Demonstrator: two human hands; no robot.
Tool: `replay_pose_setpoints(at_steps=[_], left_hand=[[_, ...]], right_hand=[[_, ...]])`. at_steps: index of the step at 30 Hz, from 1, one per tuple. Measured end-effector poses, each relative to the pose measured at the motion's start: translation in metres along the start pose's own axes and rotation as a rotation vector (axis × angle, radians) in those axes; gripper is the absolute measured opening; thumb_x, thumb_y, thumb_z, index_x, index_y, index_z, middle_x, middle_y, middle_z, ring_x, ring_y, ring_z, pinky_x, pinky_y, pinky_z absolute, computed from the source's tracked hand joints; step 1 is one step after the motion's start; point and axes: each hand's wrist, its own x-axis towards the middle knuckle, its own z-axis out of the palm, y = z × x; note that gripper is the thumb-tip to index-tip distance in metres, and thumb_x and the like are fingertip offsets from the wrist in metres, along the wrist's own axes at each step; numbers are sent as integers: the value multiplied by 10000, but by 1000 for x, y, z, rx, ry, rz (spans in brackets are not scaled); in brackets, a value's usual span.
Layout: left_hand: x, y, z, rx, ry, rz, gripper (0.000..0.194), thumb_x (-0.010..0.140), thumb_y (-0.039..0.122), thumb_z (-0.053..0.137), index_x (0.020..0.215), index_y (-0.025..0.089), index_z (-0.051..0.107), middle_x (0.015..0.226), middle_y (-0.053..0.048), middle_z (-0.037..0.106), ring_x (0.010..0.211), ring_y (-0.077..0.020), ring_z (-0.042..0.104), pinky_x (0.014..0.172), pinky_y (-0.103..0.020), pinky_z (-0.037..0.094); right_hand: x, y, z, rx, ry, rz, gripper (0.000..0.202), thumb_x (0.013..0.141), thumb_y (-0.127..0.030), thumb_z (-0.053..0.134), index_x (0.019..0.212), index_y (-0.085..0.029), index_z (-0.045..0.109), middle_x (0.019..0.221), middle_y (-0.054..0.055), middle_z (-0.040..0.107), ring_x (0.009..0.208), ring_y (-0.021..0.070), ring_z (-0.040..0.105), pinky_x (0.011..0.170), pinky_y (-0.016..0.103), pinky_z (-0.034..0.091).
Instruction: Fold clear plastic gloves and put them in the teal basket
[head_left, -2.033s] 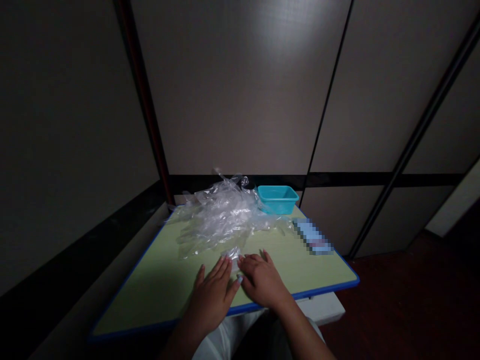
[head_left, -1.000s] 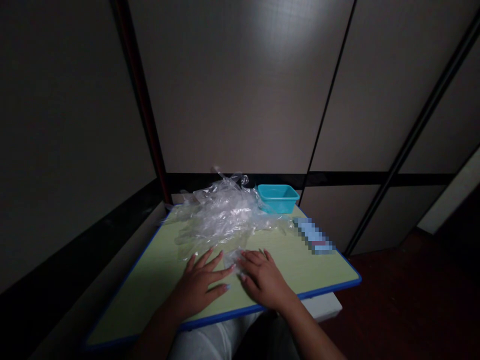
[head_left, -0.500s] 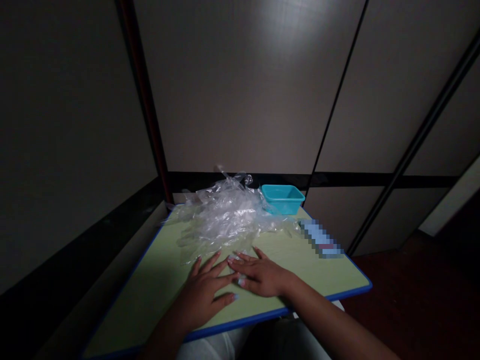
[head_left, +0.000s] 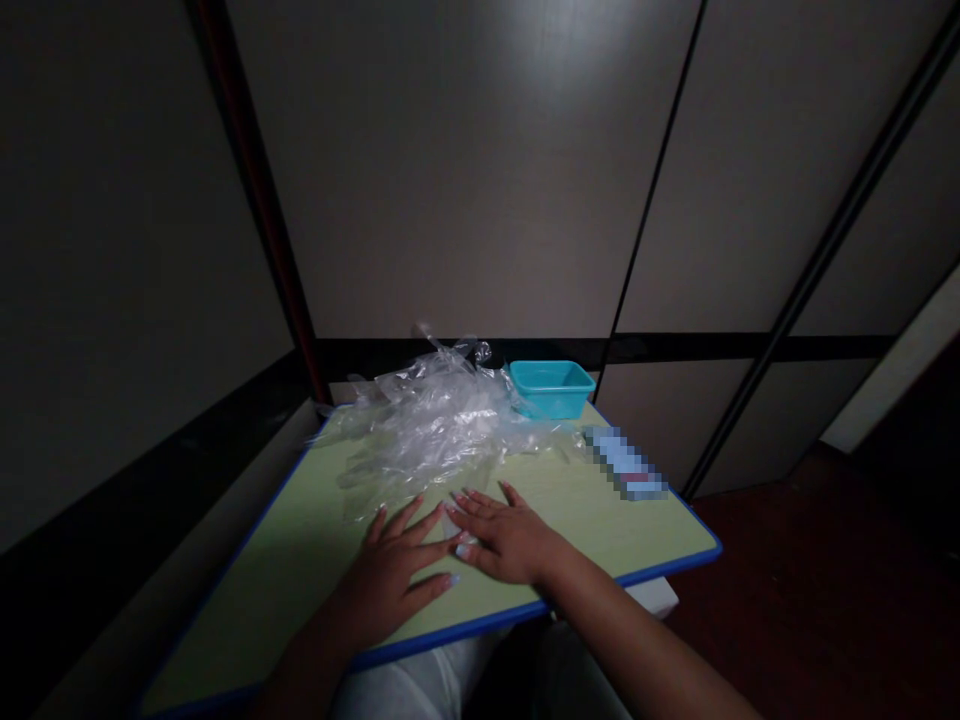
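My left hand (head_left: 394, 572) lies palm down near the front of the light green table (head_left: 292, 590), fingers spread and open. Beside it my right hand (head_left: 514, 540) is also flat, its fingers stretched out towards the left and its fingertips meeting those of the left. Between the fingertips a small translucent piece of plastic (head_left: 452, 528) shows, mostly covered by the fingers. Just beyond both hands spreads a heap of thin, crumpled clear plastic (head_left: 442, 425); its near edge reaches the left fingertips. Whether these are bags or gloves I cannot tell.
A turquoise plastic basket (head_left: 553, 395) stands at the back right, touching the plastic heap. A blurred-out bluish flat item (head_left: 626, 465) lies near the right edge. Blue edging (head_left: 667, 568) rims the table. Panelled cupboard doors (head_left: 465, 200) rise behind it.
The whole view has shifted slightly, so everything sits a little further left and higher. My right hand has slid slightly over the small plastic piece; the left stays flat.
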Motion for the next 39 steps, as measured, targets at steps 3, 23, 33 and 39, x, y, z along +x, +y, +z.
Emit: replay_pose_setpoints(at_steps=[3, 23, 33, 39], left_hand=[[0, -2, 1, 3, 15, 10, 439, 841, 584, 445, 1248, 429, 500, 1451, 9, 362, 1361, -324, 216, 1056, -618, 135], [2, -11, 10, 51, 138, -1, 618, 848, 552, 450, 1402, 320, 307, 1470, -43, 328, 1333, -276, 304, 1061, -488, 275], [2, -8, 6, 14, 49, 47, 493, 862, 533, 451, 1334, 404, 393, 1421, 13, 409, 1346, -288, 277, 1062, -547, 230], [2, -6, 4, 22, 41, 39, 442, 864, 519, 457, 1296, 424, 437, 1429, 16, 397, 1345, -291, 278, 1059, -553, 234]], right_hand=[[-1, 0, 0, 10, 19, 19, 578, 933, -547, 236, 1445, -284, 184, 1485, 42, 248, 1369, 191, 206, 1083, 548, 9], [0, 5, 2, -11, 32, 52, 647, 922, -551, 264, 1456, -204, 152, 1490, 73, 226, 1381, 191, 162, 1090, 538, -5], [-1, 4, 1, -11, 30, 40, 675, 909, -584, 260, 1460, -215, 133, 1491, 68, 226, 1385, 200, 141, 1084, 553, -16], [0, 4, 1, -20, 15, 48, 715, 894, -599, 288, 1463, -204, 112, 1498, 74, 198, 1388, 211, 126, 1083, 554, -24]])
